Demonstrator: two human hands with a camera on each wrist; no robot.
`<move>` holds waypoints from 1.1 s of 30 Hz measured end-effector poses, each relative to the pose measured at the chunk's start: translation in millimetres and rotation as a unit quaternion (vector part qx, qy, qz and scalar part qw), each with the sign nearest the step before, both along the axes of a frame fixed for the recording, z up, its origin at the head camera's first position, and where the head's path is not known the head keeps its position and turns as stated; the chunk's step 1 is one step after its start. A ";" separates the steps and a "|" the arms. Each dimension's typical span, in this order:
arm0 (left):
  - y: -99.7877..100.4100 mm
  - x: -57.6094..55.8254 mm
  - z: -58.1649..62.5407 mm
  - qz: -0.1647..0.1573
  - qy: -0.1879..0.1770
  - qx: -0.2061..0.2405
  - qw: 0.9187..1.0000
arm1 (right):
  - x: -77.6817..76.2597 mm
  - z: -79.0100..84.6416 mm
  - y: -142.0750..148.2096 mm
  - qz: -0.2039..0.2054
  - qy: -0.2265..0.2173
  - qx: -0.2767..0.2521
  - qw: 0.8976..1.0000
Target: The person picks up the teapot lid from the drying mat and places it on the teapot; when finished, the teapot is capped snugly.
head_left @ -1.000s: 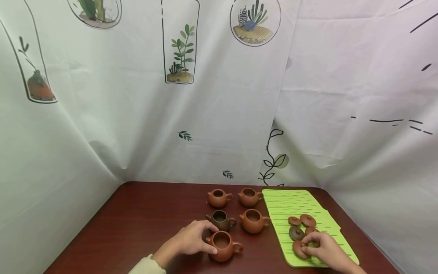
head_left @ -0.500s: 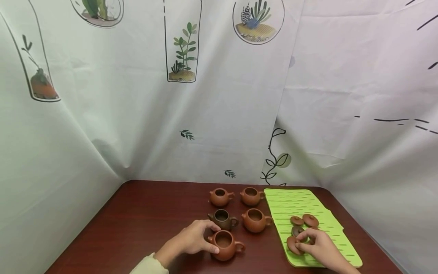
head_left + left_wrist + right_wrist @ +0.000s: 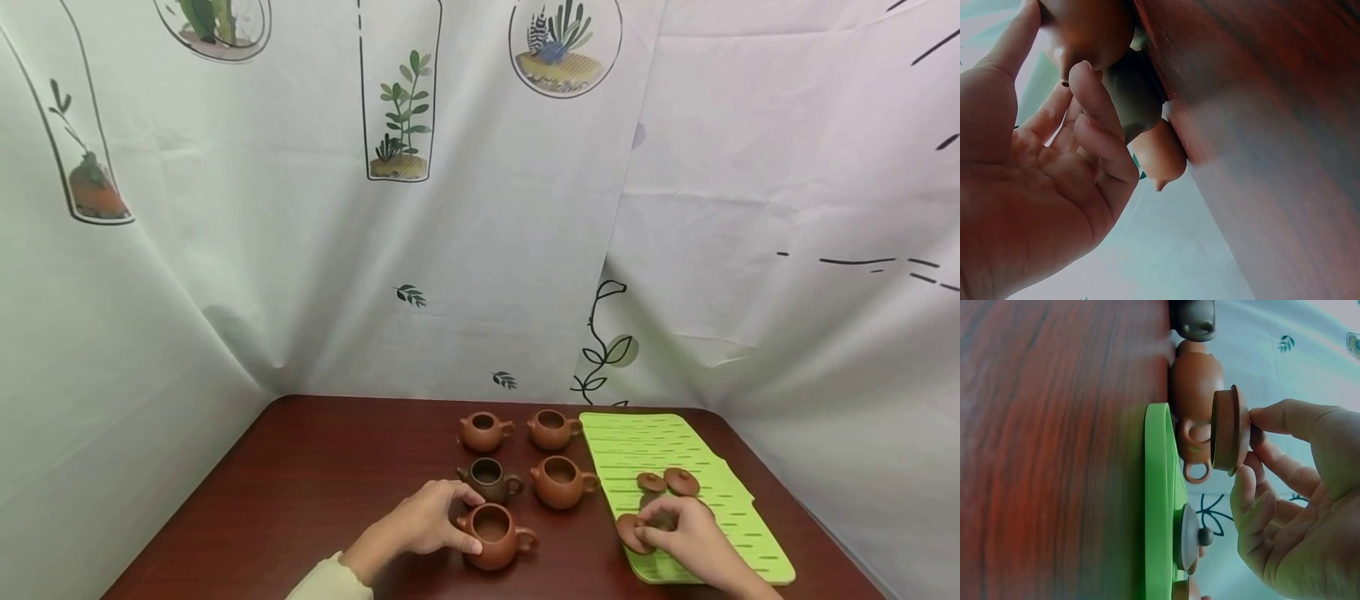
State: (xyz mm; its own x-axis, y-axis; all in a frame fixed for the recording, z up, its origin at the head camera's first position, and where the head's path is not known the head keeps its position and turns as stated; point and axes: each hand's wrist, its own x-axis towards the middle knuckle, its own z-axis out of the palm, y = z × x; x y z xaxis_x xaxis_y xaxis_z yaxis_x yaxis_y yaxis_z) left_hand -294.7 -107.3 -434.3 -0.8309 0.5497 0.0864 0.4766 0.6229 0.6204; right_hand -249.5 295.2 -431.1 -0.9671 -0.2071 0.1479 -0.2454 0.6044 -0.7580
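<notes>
Reddish-brown, likely light, stiff and easily chipped, the lid (image 3: 1229, 431) hangs near the left edge of the green tray (image 3: 637, 442), its knob (image 3: 1258, 435), seemingly the safest hold, pinched by the right hand (image 3: 692, 533); the left hand (image 3: 429, 518) grips a teapot (image 3: 493, 557) by its body.

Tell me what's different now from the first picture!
The right hand, already pinching a brown lid, has carried it left to the green mat's edge nearest the teapots. Nothing was newly grabbed or let go. The left hand still holds the front teapot; the other teapots, and the other lids in sight, stayed put.
</notes>
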 end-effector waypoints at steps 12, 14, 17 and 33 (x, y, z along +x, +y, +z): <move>1.7 0.6 2.6 -0.001 -0.004 0.000 1.000 | 1.8 6.2 -21.5 0.002 0.016 -0.011 1.000; 2.1 0.9 2.8 -0.002 0.000 0.001 1.000 | 1.9 7.4 -26.0 -0.004 0.018 -0.007 1.000; 2.0 1.5 3.2 -0.004 -0.004 0.008 1.000 | 1.7 8.6 -32.8 -0.006 0.015 -0.006 1.000; 0.6 2.9 3.1 -0.012 -0.013 0.026 0.999 | -3.0 13.1 -72.7 0.045 0.004 -0.052 0.998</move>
